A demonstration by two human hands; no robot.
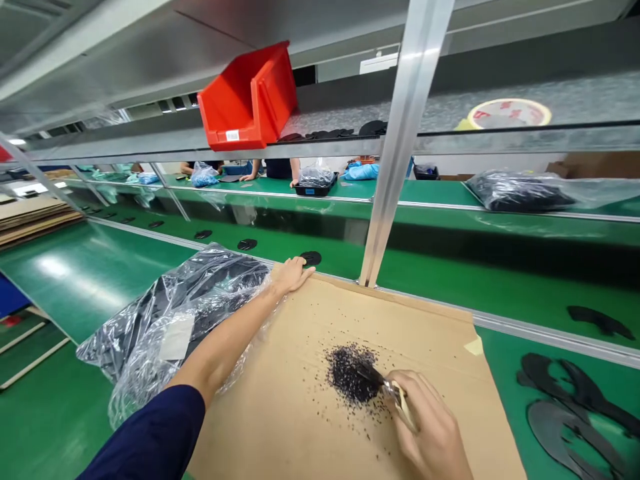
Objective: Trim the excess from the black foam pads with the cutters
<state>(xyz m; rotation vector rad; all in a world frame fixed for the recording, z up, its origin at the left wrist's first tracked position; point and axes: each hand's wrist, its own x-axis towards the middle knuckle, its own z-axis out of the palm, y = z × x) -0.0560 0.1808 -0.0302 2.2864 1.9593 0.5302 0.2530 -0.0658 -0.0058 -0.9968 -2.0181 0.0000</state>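
My left hand (291,275) reaches to the far edge of a brown cardboard sheet (280,413), fingers stretched out. Its fingertips are at a flat black round part (311,257) on the green belt; whether they grip it I cannot tell. My right hand (425,423) is closed around a small metal tool (395,392) with a cream handle. The tool's dark tip, or a black piece at it, meets a heap of tiny black bits (350,373) on the cardboard. Left of the sheet lies a clear plastic bag (175,320) of black parts.
Flat black ring-like parts (555,427) lie at right. Several black parts (247,245) line the belt. A metal post (395,147) rises behind the cardboard. Overhead, a shelf carries a red bin (250,100) and a tape roll (510,113). Another person's arms (295,170) show across.
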